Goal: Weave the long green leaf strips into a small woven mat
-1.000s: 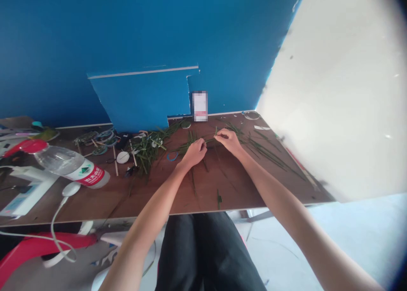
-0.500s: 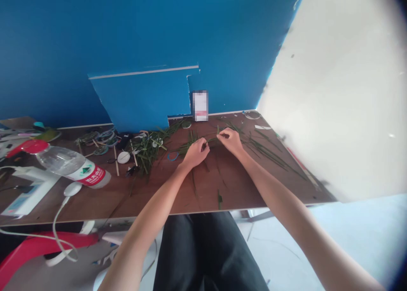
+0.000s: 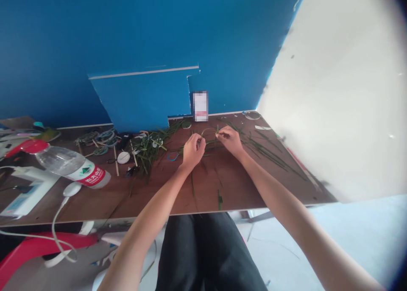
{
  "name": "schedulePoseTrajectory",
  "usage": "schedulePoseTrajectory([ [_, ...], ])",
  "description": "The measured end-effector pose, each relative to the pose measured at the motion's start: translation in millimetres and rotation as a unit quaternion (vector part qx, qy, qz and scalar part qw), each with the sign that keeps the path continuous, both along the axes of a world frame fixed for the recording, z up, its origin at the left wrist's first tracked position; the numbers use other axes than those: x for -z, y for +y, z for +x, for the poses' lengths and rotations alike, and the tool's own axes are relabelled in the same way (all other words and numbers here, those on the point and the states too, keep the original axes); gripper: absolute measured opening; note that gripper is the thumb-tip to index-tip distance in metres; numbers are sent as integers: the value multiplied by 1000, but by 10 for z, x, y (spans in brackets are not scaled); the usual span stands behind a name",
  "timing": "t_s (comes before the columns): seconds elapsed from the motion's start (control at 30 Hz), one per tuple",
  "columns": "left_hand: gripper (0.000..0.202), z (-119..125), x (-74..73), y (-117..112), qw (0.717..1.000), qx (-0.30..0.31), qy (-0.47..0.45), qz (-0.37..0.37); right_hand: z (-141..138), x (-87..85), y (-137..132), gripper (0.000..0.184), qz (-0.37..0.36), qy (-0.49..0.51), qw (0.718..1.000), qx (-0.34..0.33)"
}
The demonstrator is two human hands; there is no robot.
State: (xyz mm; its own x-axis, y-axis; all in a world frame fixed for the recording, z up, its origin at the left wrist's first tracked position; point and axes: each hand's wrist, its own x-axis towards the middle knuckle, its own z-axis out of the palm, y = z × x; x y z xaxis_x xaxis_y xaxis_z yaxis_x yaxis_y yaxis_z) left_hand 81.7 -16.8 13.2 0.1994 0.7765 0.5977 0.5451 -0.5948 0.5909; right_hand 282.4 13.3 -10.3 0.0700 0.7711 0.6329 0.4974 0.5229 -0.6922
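Above the brown table, both my hands pinch thin green leaf strips. My left hand [image 3: 194,149] is closed with its thumb and fingertips together on a strip. My right hand [image 3: 230,139] is closed on a strip too, a short end poking up above its fingertips. Between the two hands a leaf strip [image 3: 209,129] bows upward in a small arch. Whether it is one strip or several woven together I cannot make out. A pile of cut leaf strips [image 3: 148,153] lies left of my left hand, and longer leaf strips [image 3: 270,153] spread to the right of my right hand.
A plastic bottle [image 3: 68,161] with a red cap lies tilted at the left beside a white power strip [image 3: 30,193]. Coiled wire bundles [image 3: 106,136] and a white disc [image 3: 124,157] sit nearby. A phone-like panel [image 3: 200,106] leans on the blue wall [image 3: 235,49].
My left hand has moved slightly up and left, with its fingers turned more upward. The strip between my hands now arches higher. My right hand has shifted a little left.
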Motion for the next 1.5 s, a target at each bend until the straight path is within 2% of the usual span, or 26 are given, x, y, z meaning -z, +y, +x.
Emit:
schedulePoseTrajectory([
  [0.23,13,-10,33,24,996,55,69,-15,-67,-36,-76,25,-76,-9,996,-50],
  [0.37,9,-38,45,61,990,83,109,-21,-68,-40,-71,23,-95,-7,993,-69],
  [0.47,14,-81,43,94,985,99,140,-33,-47,-46,-53,24,-90,-17,994,-63],
  [0.57,24,-135,60,146,984,85,155,-30,-30,-58,-37,25,-76,-9,996,-41],
  [0.67,34,-186,97,207,986,50,160,-27,-24,-73,-27,26,-92,45,994,-35],
  [0.77,29,-216,133,251,984,35,172,-29,-23,-85,-28,24,-119,115,985,-39],
  [0.83,24,-216,144,260,982,45,179,-34,-21,-88,-35,25,-127,124,984,-36],
  [0.97,18,-168,133,230,980,79,177,-34,-25,-71,-44,24,-135,78,987,-44],
  [1.13,25,-71,124,177,978,113,172,-46,-56,-52,-47,24,-150,48,983,-91],
  [1.27,28,-26,162,185,976,137,159,-65,-86,-64,-73,26,-133,12,986,-105],
  [1.4,19,-22,191,209,979,141,118,-83,-123,-87,-110,28,-155,31,978,-137],
  [1.5,15,-35,181,215,983,135,76,-99,-135,-108,-122,29,-179,74,972,-129],
])
